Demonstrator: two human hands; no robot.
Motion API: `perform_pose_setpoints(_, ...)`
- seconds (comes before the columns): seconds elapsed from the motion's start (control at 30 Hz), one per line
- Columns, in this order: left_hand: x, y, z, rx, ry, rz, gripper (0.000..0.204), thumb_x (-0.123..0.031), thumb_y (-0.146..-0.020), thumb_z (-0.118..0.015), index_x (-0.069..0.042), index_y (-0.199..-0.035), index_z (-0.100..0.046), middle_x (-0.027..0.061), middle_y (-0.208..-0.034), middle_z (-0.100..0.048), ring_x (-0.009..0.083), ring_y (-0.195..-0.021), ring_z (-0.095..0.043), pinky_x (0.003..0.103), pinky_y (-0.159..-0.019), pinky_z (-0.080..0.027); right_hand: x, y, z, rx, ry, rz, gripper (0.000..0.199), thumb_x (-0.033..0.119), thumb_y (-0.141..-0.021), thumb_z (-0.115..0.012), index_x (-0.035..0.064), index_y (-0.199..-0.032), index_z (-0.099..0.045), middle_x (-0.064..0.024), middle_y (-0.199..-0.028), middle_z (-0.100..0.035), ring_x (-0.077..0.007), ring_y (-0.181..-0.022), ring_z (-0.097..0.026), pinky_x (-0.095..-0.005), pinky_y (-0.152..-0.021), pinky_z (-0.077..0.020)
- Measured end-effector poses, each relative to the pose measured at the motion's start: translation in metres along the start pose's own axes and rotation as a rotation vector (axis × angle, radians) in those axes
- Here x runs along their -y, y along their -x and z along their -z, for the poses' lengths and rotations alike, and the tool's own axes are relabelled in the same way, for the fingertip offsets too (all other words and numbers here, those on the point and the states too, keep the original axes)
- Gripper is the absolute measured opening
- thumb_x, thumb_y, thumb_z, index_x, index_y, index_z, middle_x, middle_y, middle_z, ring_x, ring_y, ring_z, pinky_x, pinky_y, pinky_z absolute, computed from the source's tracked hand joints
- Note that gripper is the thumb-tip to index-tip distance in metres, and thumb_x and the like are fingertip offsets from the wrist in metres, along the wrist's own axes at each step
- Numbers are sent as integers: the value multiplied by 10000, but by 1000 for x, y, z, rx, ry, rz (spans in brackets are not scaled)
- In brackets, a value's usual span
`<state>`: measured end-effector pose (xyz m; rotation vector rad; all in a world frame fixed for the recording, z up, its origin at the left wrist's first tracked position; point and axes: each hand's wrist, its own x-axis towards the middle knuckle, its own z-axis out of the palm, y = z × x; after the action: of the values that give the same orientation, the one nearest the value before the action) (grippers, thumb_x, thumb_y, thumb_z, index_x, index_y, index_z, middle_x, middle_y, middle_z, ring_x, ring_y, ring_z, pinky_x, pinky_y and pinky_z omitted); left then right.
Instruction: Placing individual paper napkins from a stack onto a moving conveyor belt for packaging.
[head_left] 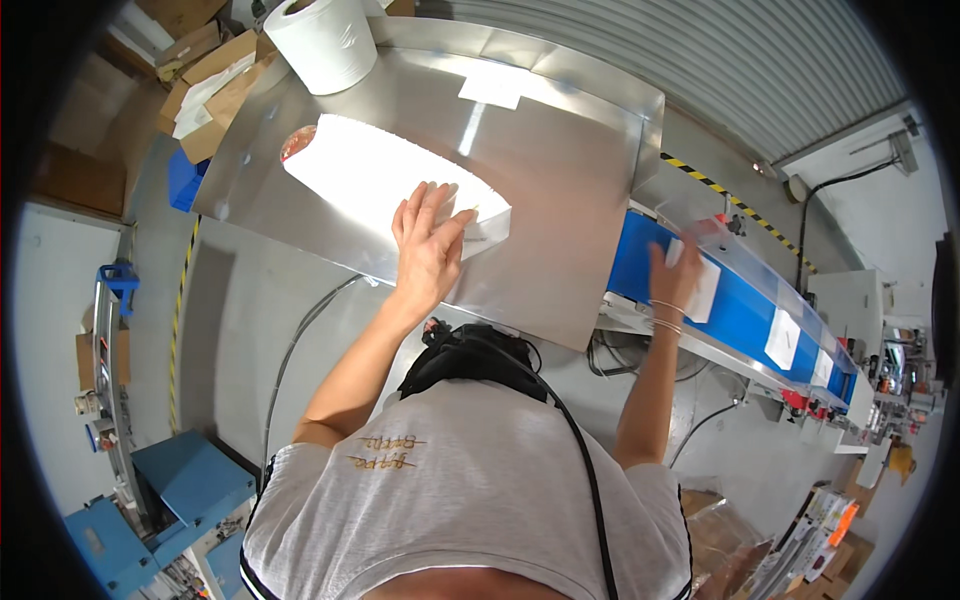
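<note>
A long row of thin white sheets or flat packets (370, 165), packed close together, lies across the metal table. My left hand (428, 245) rests at its near right end, fingers stretched out and thumb apart. A reddish round object (298, 142) sits against the far left end of the row. To the right, my right hand (683, 272) is over a white flat piece (705, 290) on the blue conveyor belt (740, 309). Motion smears its fingers, so I cannot tell whether they grip the piece. Another white piece (782, 338) lies farther along the belt.
The steel table (560, 230) has a raised rim at the back. A large white roll (322, 45) stands at its far left, beside open cardboard boxes (215, 95). A clear guard (770, 280) runs along the belt's far side. A black cable (560, 410) hangs over my shirt.
</note>
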<state>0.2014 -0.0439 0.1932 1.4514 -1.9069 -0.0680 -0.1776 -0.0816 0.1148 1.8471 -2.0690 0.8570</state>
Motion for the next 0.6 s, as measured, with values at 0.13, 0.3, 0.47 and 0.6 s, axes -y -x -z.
perform_pose_setpoints(0.13,2,4,-1,7,-11,-28,374,72,-694,-613,-112,-1010,-689,139,-1307,-474,383,-1283,-349,535,-1041,-247,134,-9,5,638,-818,47,516,191,-764,-729,68,-1223,-528,-99,-1215,-552,-261,-1084,-546,-377,-927,-439)
perform_pose_setpoints(0.3,-2,1,5,72,1,-85,361,30,-684,-649,-123,-1009,-686,143,-1343,-442,389,-1309,-311,547,-1048,-222,185,-15,-13,822,-948,261,516,165,-775,-730,55,-1228,-507,-93,-1254,-507,-246,-1127,-523,-367,-943,-434)
perform_pose_setpoints(0.47,3,-3,11,76,38,-47,308,-40,-719,-691,-123,-1016,-679,163,-1377,-397,397,-1318,-288,536,-1046,-226,156,2,-27,1006,-1226,-33,519,156,-790,-736,35,-1228,-486,-90,-1264,-498,-231,-1186,-487,-380,-1005,-389)
perform_pose_setpoints(0.6,11,-2,8,72,61,-57,300,-63,-719,-706,-117,-1013,-683,162,-1370,-407,393,-1307,-305,513,-1033,-256,138,2,-2,937,-1090,-93,555,148,-791,-739,55,-1258,-454,-86,-1275,-504,-224,-1226,-465,-368,-1039,-357)
